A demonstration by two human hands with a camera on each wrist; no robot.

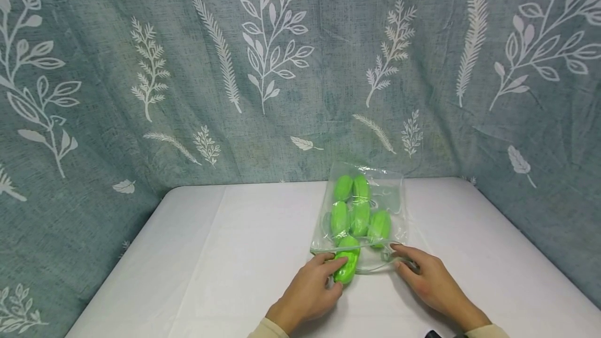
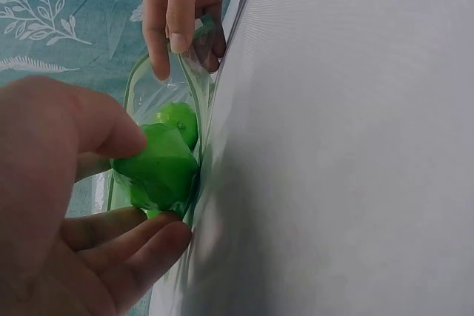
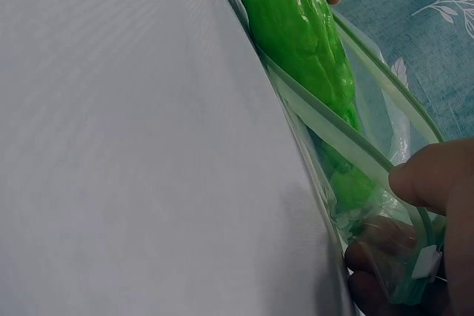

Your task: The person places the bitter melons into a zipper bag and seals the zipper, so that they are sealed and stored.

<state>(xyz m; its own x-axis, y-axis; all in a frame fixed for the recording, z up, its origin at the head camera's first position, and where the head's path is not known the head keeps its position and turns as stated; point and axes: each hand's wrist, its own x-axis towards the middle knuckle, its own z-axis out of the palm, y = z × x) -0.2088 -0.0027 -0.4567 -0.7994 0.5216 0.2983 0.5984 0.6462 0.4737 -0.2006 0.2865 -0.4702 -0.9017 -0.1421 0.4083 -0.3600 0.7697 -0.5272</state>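
White tabletop [image 1: 235, 254]: left hand [image 1: 307, 291] is gripping a green fruit [image 1: 346, 267] while right hand [image 1: 429, 280] is pinching the clear bag's [image 1: 392, 202] mouth.

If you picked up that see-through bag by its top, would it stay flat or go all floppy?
Probably floppy: the bag is thin clear film that already wrinkles and folds where the right hand pinches its open edge. It would likely sag downward, since several green pieces lie loose inside. They might slide and bunch at the bottom, as they look smooth and glossy.

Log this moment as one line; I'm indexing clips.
left hand: grips green plastic fruit at bag mouth | right hand: pinches clear zip bag edge | white table
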